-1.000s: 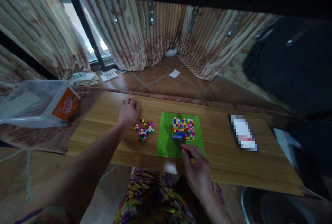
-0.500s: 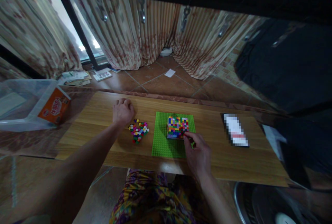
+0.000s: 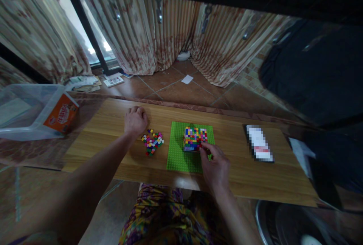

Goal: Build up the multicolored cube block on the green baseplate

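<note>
A block built of many small coloured toy bricks stands on a green studded baseplate. My right hand is at its near right corner, thumb and index finger pinched on what looks like a small dark red toy brick. The other right fingers are curled, hiding part of the baseplate. To the left lies a pile of loose toy bricks in mixed colours. Just beyond that pile, my left hand rests on the wooden table with its fingers curled under; nothing shows in it.
A phone with a blurred screen lies on the right of the wooden table. At the far left stands a clear plastic bin with an orange label. A round metal-rimmed object is below the table's right front edge.
The view has shifted slightly. My right fingertips have moved a little left along the brick block's near right corner. My left hand stays in place on the table.
</note>
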The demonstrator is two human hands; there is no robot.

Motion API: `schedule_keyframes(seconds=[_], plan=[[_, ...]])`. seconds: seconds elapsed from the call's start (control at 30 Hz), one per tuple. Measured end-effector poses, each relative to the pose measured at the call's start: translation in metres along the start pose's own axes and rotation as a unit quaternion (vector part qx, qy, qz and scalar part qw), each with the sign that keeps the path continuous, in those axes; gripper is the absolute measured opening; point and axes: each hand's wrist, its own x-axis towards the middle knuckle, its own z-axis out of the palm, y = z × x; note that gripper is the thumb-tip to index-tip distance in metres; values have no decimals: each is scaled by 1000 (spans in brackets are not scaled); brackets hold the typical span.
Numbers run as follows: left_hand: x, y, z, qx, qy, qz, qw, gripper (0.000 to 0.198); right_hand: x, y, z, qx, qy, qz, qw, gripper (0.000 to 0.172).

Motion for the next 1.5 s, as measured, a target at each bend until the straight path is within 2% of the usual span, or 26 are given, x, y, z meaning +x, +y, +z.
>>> schedule_keyframes(seconds=[0.23,0.5,0.73,0.93,1.17,1.37,1.5], plan=[[-1,0,0,12,4,5,1000,30,-1,4,-2,9,2,10,1000,21],[-1,-1,1,7,4,2,1000,31,-6,2,-8,37,34,8,999,22],[-1,-1,0,-1,5,7,1000,31,-8,0,-4,50,13,0,999,23],[-2,0,-1,-6,0,-3,1000,30,-7,0,-2,12,16,-22,1000,26],[-2,0,1,-15,2,1,1000,30,-8,1,2,-54,22,-86,995,30],[-2,0,3,10,11,4,1000,29,-4,2,2,-90,19,-108,990,33],[-3,0,4,14,16,2,1000,28,-2,-1,-2,-92,30,-120,988,30]])
